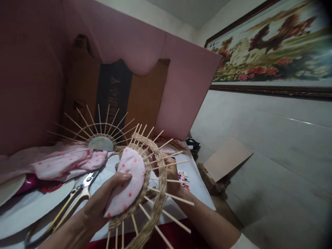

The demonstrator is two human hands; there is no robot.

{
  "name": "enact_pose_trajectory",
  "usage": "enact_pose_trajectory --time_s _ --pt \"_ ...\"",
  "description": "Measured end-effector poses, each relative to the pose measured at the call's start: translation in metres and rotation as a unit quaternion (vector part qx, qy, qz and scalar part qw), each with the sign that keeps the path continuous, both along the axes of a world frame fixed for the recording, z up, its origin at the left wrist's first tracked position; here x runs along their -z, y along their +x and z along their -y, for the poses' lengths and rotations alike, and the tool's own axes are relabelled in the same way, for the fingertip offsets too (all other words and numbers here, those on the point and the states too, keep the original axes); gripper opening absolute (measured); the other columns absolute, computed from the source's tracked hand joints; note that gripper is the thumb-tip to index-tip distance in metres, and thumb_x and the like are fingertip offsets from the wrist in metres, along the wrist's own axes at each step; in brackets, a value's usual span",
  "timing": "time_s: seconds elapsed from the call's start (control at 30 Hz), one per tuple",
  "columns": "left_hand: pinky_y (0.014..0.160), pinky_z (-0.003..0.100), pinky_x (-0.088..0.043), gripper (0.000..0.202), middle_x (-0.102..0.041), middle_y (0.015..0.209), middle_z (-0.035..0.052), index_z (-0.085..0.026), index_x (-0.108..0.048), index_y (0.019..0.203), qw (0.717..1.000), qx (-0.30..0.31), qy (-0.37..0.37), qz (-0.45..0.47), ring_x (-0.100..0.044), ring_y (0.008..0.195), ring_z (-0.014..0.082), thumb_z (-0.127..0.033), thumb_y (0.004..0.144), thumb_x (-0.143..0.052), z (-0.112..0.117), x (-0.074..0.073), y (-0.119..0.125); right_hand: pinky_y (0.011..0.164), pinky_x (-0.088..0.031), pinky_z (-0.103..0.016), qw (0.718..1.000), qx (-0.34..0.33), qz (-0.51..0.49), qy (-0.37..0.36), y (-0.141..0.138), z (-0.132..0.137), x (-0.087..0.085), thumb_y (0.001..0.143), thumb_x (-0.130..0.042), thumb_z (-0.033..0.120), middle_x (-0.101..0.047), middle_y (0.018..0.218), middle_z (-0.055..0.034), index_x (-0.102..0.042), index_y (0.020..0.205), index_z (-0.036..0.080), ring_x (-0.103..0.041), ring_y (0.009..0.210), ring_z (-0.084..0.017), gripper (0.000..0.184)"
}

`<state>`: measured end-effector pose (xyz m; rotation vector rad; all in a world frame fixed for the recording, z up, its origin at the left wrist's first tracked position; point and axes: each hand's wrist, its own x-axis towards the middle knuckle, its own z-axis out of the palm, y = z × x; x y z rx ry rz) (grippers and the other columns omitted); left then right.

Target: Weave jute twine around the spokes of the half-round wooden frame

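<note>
Left thumb (125, 176): laid flat on the spotted face of the fan (136, 169), pressing inward.
Left hand (103, 193): clamped on the fan's straight edge, the thumb in front and the other fingers mostly hidden behind; how far these spread I cannot tell.
Reason for that hold: probably the solid middle takes pressure well, and gripping there leaves the rim clear for the other hand.
Right hand (168, 173): behind the outer band (163, 169), its fingers bent in toward the inner band (147, 169); band and sticks (178, 181) cover the tips, so whether they pinch a strand or only rest there I cannot tell.
Reason for that reach: likely to support or handle the weave from the back while the left hand steadies the piece.
Fan: right of the scissors (84, 186), tilted up above the table (195, 186), its spotted face toward the wearer and its sticks spreading away from the scissors.
Scissors: lying on the table, tips at the cloth's edge, handles toward the wearer; perhaps left there to be in easy reach.
Pink cloth (70, 160): bunched just beyond the scissors, dotted like the fan's face.
Second fan (101, 142): beyond the scissors and the cloth, its middle plain greyish green; seemingly set back to leave working room.
White curved piece (38, 207): left of the scissors, near their handles.
Carton (145, 93): upright, well beyond the scissors, before a pink panel (186, 100).
</note>
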<state>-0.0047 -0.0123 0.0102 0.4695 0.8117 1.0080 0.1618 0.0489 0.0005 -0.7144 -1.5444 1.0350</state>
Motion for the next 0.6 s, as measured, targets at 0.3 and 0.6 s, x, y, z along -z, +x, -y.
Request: enact_pose_trajectory --time_s 0.3,0.6 --pt "0.056 0.037 -0.059 0.023 -0.073 0.064 0.0123 -0.005 -0.062 0.103 0.991 -0.101 -0.01 0.091 -0.068 0.052 0.0228 -0.01 0.082 -0.053 -0.005 -0.002 0.011 0.082 -0.047 -0.037 0.997 -0.045 -0.048 -0.038 -0.012 0.02 0.004 0.076 -0.06 0.041 -0.068 0.09 -0.0034 -0.068 0.089 0.025 -0.061 0.087 -0.023 0.022" --pt "0.061 0.03 -0.06 0.014 -0.073 0.073 0.007 -0.011 -0.064 0.093 0.971 -0.188 0.022 0.142 -0.069 0.061 0.017 -0.009 0.086 -0.052 -0.013 -0.003 0.01 0.078 -0.052 -0.039 0.993 -0.083 0.087 -0.004 -0.007 0.023 0.014 0.071 -0.068 0.037 -0.07 0.09 -0.0028 -0.069 0.099 0.029 -0.063 0.09 -0.024 0.029"
